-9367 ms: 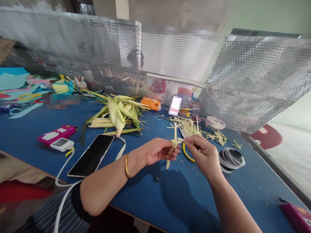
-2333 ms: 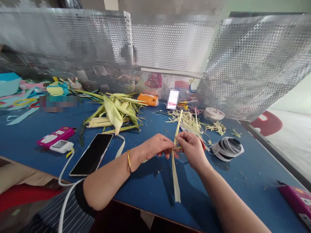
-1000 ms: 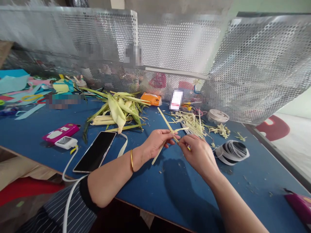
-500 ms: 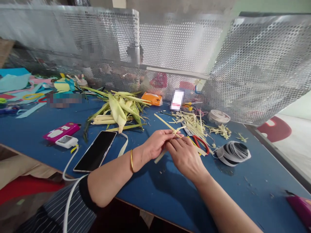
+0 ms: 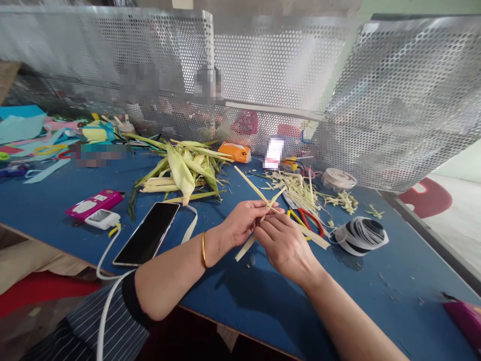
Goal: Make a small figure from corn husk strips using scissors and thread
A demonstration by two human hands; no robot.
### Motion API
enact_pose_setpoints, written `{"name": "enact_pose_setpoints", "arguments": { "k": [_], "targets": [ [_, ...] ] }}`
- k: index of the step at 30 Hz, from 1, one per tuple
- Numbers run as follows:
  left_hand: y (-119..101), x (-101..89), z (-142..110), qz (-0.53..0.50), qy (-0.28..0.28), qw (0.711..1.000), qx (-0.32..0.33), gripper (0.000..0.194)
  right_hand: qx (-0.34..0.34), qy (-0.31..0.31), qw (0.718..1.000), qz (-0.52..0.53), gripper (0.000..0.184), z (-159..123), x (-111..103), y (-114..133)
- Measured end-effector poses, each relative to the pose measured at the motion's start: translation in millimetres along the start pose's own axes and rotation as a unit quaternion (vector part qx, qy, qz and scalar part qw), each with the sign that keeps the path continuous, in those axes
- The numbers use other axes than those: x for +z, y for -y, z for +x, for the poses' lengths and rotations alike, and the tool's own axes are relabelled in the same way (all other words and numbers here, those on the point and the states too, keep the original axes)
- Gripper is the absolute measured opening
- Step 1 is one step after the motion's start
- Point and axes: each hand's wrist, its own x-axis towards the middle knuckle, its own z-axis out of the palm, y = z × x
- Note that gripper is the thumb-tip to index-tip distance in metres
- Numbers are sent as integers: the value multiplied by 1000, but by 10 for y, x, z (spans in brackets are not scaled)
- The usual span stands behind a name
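Note:
Pale corn husk strips (image 5: 253,185) cross in a small knot in front of me, their ends sticking out several ways. My left hand (image 5: 246,220) pinches them near the crossing, thumb and fingers closed. From the right, my right hand (image 5: 281,243) is closed on the same strips, its fingertips partly hidden beneath the knuckles. One broad end (image 5: 246,246) hangs down between the hands, and another (image 5: 317,237) reaches out to the right. Just beyond my right hand lie red-handled scissors (image 5: 312,220), with a yellow handle beside them.
A heap of green corn husks (image 5: 182,173) lies behind my left hand. Shredded husk scraps (image 5: 300,188), a tape roll (image 5: 338,179) and a black-and-white yarn ball (image 5: 359,236) are on the right. A phone (image 5: 148,233) and cable lie left. A perforated metal screen (image 5: 278,70) stands behind.
The strips have turned slightly in my fingers, and their upper ends now spread into a V. More of the lower and right ends shows. Both hands stay almost in place.

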Motion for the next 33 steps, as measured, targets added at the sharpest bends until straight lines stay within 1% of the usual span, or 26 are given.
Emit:
{"name": "enact_pose_setpoints", "arguments": {
  "k": [8,10,12,14,15,16,17,18,19,20,21,22,24,25,26,27,28,33],
  "targets": [
    [-17,30,4,3,-17,1000,5,19,-4,6,1000,-16,31,2,24,10],
    [-25,16,8,11,-10,1000,9,19,-1,7,1000,-19,29,7,8,16],
    [-43,-6,9,23,6,1000,20,19,14,1,1000,3,24,2,-37,23],
    [-66,-34,12,36,12,999,28,19,53,-38,996,53,20,-20,-104,13],
    [-78,-47,14,44,10,999,27,19,92,-75,990,74,20,-37,-138,-6],
    [-87,-60,16,55,5,998,24,19,150,-114,978,86,19,-56,-169,-36],
    [-94,-70,18,69,1,997,21,20,225,-144,959,91,21,-75,-192,-79],
    [-96,-78,19,85,-1,996,21,21,309,-155,933,98,24,-93,-204,-133],
    [-95,-83,19,102,2,994,26,22,391,-143,901,118,29,-107,-205,-193],
    [-91,-86,18,117,7,992,34,22,463,-116,864,162,33,-118,-195,-253],
    [-84,-86,15,132,12,990,41,22,513,-85,822,233,36,-124,-174,-308],
    [-76,-84,12,143,18,988,45,22,546,-67,771,320,38,-126,-148,-351],
    [-60,-80,2,162,28,985,43,24,572,-77,662,478,43,-117,-92,-389],
    [-53,-78,-2,171,34,984,37,25,572,-97,617,532,44,-108,-67,-383],
    [-48,-77,-6,181,41,982,29,26,569,-120,587,563,44,-98,-48,-364],
    [-45,-78,-8,191,47,980,21,27,565,-138,573,578,42,-88,-33,-337],
    [-41,-80,-9,203,53,978,13,28,563,-154,571,577,40,-80,-21,-308],
    [-19,-105,10,262,63,963,3,26,562,-210,612,516,31,-86,59,-225]
  ]
}}
